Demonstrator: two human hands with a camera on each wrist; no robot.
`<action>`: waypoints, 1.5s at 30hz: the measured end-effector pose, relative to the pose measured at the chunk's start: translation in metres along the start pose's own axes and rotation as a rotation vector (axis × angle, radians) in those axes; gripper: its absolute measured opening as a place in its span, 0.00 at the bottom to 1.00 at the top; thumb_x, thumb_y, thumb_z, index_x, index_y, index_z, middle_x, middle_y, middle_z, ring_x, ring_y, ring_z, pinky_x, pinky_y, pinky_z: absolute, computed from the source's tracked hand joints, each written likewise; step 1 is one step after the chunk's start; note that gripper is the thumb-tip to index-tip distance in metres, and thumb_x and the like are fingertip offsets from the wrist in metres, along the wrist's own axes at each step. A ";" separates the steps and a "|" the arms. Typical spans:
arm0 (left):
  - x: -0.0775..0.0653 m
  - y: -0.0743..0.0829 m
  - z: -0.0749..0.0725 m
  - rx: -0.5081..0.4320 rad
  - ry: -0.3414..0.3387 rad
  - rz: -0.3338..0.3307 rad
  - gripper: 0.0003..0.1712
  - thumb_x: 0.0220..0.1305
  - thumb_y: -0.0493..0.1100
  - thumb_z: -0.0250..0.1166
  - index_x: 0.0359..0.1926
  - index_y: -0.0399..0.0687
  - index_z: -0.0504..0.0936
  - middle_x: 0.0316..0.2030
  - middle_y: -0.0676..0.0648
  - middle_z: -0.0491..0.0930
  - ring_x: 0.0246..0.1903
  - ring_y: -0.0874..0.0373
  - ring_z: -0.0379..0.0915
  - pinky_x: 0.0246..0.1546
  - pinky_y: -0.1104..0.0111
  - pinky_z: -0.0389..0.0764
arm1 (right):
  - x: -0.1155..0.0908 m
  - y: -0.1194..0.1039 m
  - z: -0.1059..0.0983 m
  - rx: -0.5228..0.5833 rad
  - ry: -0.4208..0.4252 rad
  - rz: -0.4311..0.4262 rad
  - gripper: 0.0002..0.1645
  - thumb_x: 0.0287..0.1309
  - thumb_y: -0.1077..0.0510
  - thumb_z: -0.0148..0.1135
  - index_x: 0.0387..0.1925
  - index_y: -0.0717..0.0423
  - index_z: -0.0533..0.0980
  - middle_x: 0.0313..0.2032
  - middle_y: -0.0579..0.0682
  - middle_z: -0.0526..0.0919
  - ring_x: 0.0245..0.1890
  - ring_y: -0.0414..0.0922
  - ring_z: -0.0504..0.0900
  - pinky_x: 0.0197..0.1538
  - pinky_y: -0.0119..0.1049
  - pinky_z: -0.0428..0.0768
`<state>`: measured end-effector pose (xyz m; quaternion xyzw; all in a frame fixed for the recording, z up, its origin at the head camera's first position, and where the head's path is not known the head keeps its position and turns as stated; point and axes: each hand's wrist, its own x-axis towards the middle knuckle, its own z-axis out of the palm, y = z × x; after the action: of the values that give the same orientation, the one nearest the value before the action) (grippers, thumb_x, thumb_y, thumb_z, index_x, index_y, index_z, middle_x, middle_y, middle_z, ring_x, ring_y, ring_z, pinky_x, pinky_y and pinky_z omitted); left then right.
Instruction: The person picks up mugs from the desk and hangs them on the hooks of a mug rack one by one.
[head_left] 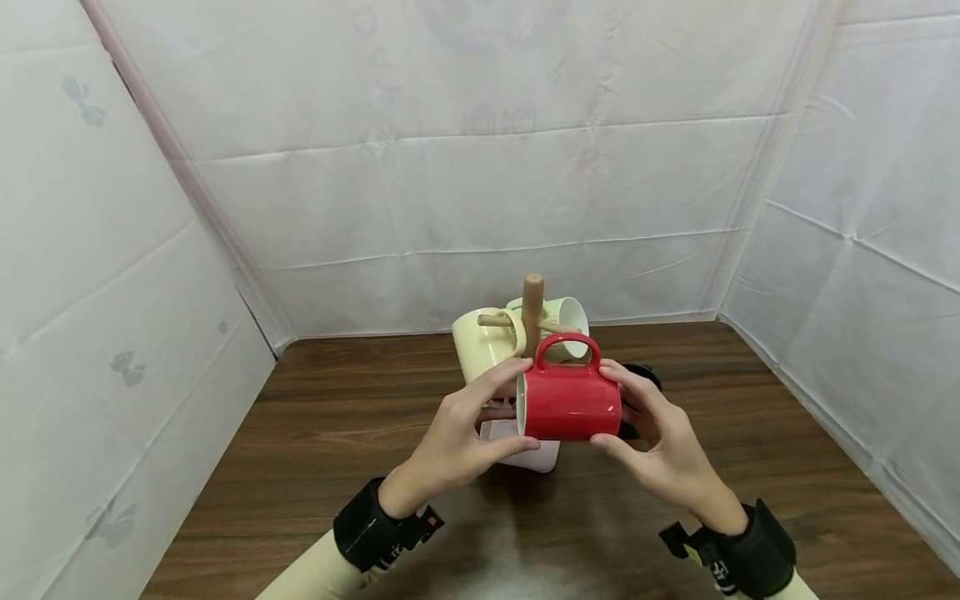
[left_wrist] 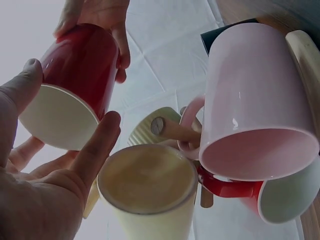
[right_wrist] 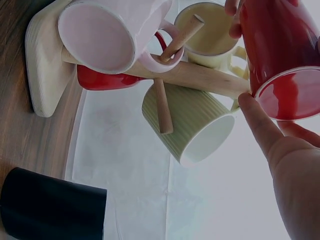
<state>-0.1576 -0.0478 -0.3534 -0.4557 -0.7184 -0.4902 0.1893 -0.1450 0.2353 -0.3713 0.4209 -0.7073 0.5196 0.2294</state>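
A glossy red mug lies sideways in the air between my two hands, its handle upward and its white-lined mouth facing left. My left hand grips it at the rim, thumb below and fingers above. Around the base end, my right hand holds it between thumb and fingers. Behind it stands a wooden mug tree. On its pegs hang a cream mug, a ribbed pale green mug, a pink mug and a second red mug, partly hidden by the pink one.
A black cylindrical object stands on the brown wood-grain table, right of the mug tree and partly behind my right hand. The tree's pale wooden base rests on the table. White sheeting walls the back and both sides.
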 end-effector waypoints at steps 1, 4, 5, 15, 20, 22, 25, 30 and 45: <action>0.000 0.000 0.001 0.007 0.004 0.001 0.50 0.51 0.35 0.82 0.73 0.43 0.67 0.68 0.43 0.72 0.51 0.52 0.82 0.47 0.57 0.86 | 0.001 0.000 -0.001 0.006 -0.003 0.008 0.48 0.50 0.71 0.77 0.70 0.74 0.63 0.67 0.69 0.69 0.64 0.46 0.77 0.57 0.33 0.81; 0.002 0.000 0.002 -0.010 0.004 -0.008 0.49 0.52 0.34 0.81 0.73 0.43 0.67 0.67 0.43 0.73 0.50 0.52 0.83 0.46 0.59 0.87 | 0.003 0.000 -0.002 0.019 -0.010 0.017 0.50 0.47 0.76 0.76 0.71 0.74 0.63 0.67 0.68 0.69 0.63 0.47 0.77 0.57 0.33 0.81; 0.002 0.000 0.003 -0.020 0.002 -0.014 0.49 0.52 0.34 0.81 0.73 0.43 0.67 0.67 0.43 0.73 0.50 0.51 0.83 0.46 0.60 0.87 | 0.004 -0.001 -0.002 0.018 -0.013 0.020 0.50 0.47 0.77 0.76 0.71 0.73 0.62 0.67 0.68 0.70 0.63 0.47 0.77 0.57 0.33 0.81; 0.003 -0.001 0.007 0.061 0.010 -0.023 0.50 0.52 0.38 0.82 0.73 0.44 0.68 0.63 0.44 0.76 0.46 0.56 0.82 0.43 0.68 0.86 | 0.003 -0.001 -0.004 0.001 -0.047 0.149 0.51 0.50 0.83 0.68 0.75 0.63 0.61 0.64 0.60 0.72 0.60 0.45 0.78 0.57 0.33 0.81; 0.004 -0.003 0.009 0.064 0.010 -0.016 0.50 0.52 0.38 0.82 0.74 0.43 0.67 0.63 0.43 0.76 0.44 0.55 0.83 0.42 0.68 0.86 | 0.003 0.002 -0.005 0.001 -0.045 0.146 0.50 0.51 0.82 0.67 0.75 0.63 0.61 0.63 0.60 0.73 0.59 0.45 0.78 0.56 0.32 0.81; 0.005 -0.003 0.010 0.065 0.012 -0.016 0.50 0.52 0.38 0.82 0.74 0.43 0.67 0.64 0.43 0.76 0.45 0.54 0.83 0.42 0.67 0.87 | 0.003 0.004 -0.005 0.003 -0.043 0.129 0.50 0.52 0.82 0.67 0.75 0.63 0.61 0.63 0.60 0.73 0.58 0.46 0.79 0.56 0.31 0.81; 0.005 -0.004 0.011 0.063 0.017 -0.019 0.50 0.52 0.38 0.82 0.74 0.43 0.67 0.66 0.43 0.74 0.47 0.54 0.83 0.42 0.66 0.87 | 0.004 0.007 -0.005 0.002 -0.041 0.103 0.49 0.52 0.81 0.67 0.75 0.64 0.61 0.63 0.60 0.73 0.58 0.46 0.79 0.55 0.31 0.82; 0.006 -0.004 0.013 0.049 0.021 -0.034 0.49 0.53 0.38 0.81 0.74 0.43 0.67 0.66 0.44 0.74 0.50 0.52 0.81 0.41 0.67 0.87 | 0.004 0.010 -0.007 -0.012 -0.033 0.102 0.49 0.51 0.81 0.67 0.75 0.63 0.62 0.64 0.60 0.74 0.57 0.46 0.79 0.54 0.30 0.82; 0.010 -0.006 0.018 0.062 0.036 -0.052 0.49 0.54 0.39 0.81 0.73 0.43 0.67 0.62 0.44 0.76 0.45 0.53 0.83 0.39 0.67 0.87 | 0.004 0.016 -0.008 -0.021 -0.028 0.172 0.45 0.57 0.79 0.64 0.74 0.60 0.64 0.65 0.58 0.73 0.57 0.45 0.79 0.54 0.30 0.82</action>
<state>-0.1643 -0.0282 -0.3573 -0.4219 -0.7412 -0.4808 0.2035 -0.1609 0.2426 -0.3741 0.3635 -0.7493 0.5239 0.1786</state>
